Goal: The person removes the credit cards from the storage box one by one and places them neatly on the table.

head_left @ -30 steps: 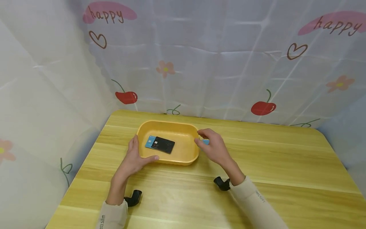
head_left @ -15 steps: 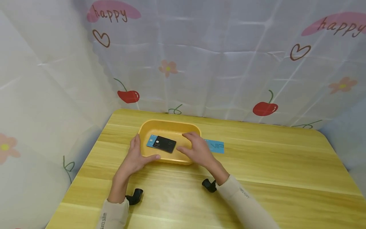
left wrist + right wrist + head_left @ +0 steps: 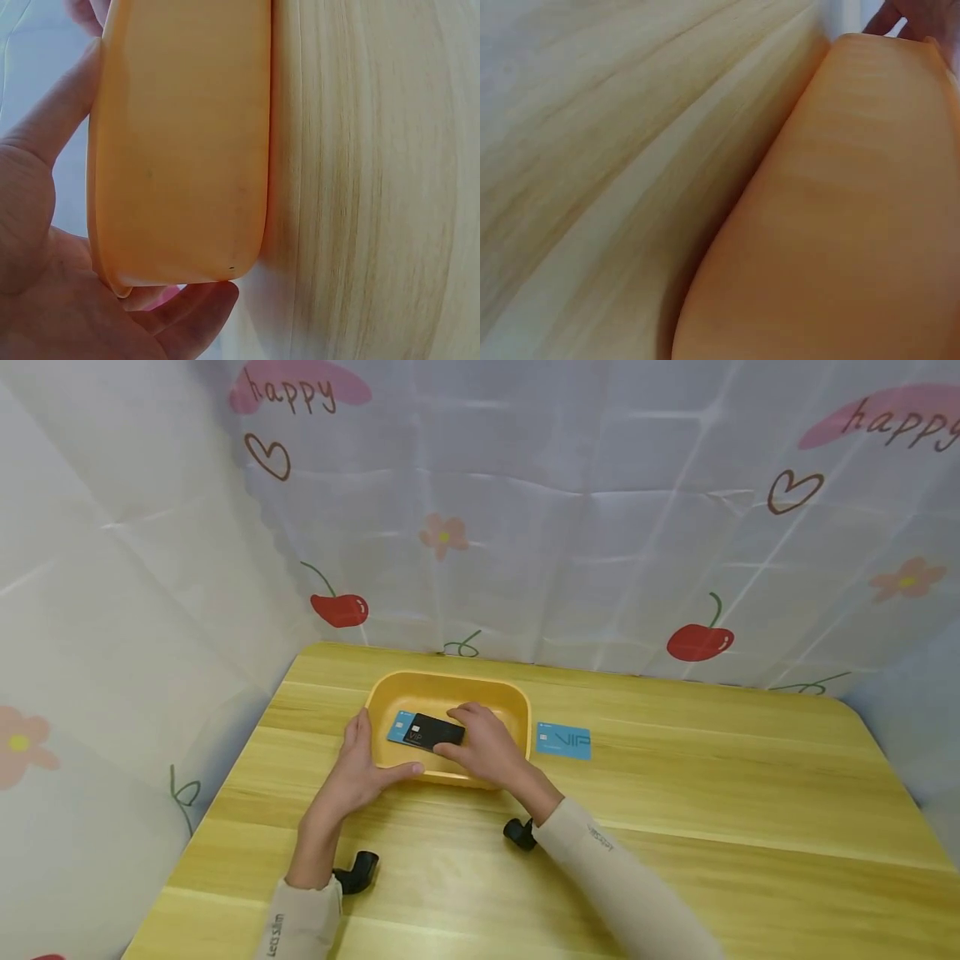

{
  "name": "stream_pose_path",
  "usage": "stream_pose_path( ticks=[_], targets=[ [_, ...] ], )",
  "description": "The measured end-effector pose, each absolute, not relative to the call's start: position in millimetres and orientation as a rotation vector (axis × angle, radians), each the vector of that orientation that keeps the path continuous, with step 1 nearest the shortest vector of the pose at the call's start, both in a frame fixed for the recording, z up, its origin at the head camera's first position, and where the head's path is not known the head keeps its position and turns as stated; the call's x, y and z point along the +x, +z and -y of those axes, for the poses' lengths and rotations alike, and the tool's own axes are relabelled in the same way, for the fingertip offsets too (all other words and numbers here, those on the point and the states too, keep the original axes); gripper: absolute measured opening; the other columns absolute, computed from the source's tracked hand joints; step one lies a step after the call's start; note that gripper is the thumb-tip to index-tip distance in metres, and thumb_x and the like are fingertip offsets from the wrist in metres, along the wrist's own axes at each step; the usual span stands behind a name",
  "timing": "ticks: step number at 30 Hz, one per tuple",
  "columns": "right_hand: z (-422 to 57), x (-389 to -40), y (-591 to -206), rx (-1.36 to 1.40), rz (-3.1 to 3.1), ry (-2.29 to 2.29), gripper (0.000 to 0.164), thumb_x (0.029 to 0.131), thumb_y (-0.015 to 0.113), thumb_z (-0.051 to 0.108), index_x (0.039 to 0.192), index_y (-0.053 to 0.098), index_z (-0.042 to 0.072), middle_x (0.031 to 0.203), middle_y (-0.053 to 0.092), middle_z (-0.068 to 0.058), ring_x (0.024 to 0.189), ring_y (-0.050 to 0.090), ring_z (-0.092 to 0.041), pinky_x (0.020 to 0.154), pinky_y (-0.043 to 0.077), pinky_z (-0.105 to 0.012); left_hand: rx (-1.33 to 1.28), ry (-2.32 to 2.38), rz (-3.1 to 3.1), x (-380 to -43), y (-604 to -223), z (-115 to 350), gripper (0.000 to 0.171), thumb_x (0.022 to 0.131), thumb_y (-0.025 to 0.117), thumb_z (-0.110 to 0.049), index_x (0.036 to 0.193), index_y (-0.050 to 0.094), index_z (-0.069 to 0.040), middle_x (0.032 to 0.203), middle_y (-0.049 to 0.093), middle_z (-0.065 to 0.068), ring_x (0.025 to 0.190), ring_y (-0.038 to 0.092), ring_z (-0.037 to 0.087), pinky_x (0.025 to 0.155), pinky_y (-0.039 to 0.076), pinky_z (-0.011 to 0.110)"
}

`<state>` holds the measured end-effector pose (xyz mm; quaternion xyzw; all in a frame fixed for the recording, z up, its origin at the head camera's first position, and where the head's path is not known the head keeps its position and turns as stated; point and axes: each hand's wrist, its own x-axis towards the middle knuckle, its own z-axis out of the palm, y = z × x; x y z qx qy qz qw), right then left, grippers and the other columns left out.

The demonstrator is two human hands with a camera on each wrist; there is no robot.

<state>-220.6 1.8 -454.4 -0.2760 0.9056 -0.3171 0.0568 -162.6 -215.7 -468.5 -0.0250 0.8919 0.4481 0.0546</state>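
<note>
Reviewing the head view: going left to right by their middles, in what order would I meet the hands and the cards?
Left hand → partly covered blue card → black card → right hand → fully visible blue card on the table.

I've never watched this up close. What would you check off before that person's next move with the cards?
1. Yellow tray steadied: ok, the left hand holds its left end.
2. Right hand in position: ok, thumb and fingers are at the right end of the black card.
3. Firm grip on that card: cannot tell, the hand hides part of it.
4. Inner blue card uncovered: not ok, the black card overlaps it.
5. Outer blue card outside the tray: ok, lying flat on the table.
</note>
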Motion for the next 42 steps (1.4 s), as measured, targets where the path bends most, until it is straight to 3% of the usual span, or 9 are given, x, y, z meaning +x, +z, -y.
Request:
stream_pose_path(
  ticks=[8, 15, 23, 42],
  targets=[
    [9, -230, -460, -0.811, -2.742, -0.831, 0.063, 0.091, 0.072, 0.036, 0.138, 0.054, -0.002, 0.139, 0.051, -0.018, 0.128, 0.047, -0.032, 0.106, 0.038, -0.044, -0.056, 1.354, -2.725, -163, -470, 216, 0.132, 0.076, 0.083, -0.048, 0.155, -0.01, 0.002, 0.159, -0.002, 0.022, 0.144, 0.013, 0.042, 0.113, 0.022, 0.056],
    [19, -239, -469, -0.813, -2.704, -0.745, 0.066, 0.089, 0.074, 0.037, 0.139, 0.053, -0.001, 0.136, 0.052, -0.016, 0.119, 0.05, -0.028, 0.099, 0.043, -0.039, -0.06, 1.355, -2.72, -163, -468, 217, 0.131, 0.076, 0.083, -0.047, 0.155, -0.009, 0.003, 0.159, -0.001, 0.024, 0.143, 0.013, 0.043, 0.112, 0.022, 0.057],
    [26, -246, -475, -0.798, -2.732, -0.6, 0.067, 0.087, 0.074, 0.042, 0.137, 0.055, 0.003, 0.128, 0.054, -0.011, 0.104, 0.05, -0.023, 0.089, 0.043, -0.041, -0.061, 1.371, -2.712, -164, -468, 215, 0.131, 0.076, 0.083, -0.049, 0.155, -0.009, 0.002, 0.159, -0.001, 0.023, 0.143, 0.014, 0.042, 0.112, 0.022, 0.056],
    [27, -247, -478, -0.83, -2.779, -0.525, 0.057, 0.089, 0.073, 0.039, 0.135, 0.058, 0.009, 0.124, 0.054, -0.008, 0.11, 0.049, -0.024, 0.093, 0.041, -0.045, -0.073, 1.33, -2.709, -162, -468, 217, 0.133, 0.076, 0.082, -0.052, 0.154, -0.011, 0.003, 0.16, -0.004, 0.024, 0.144, 0.011, 0.043, 0.112, 0.022, 0.057]
  ],
)
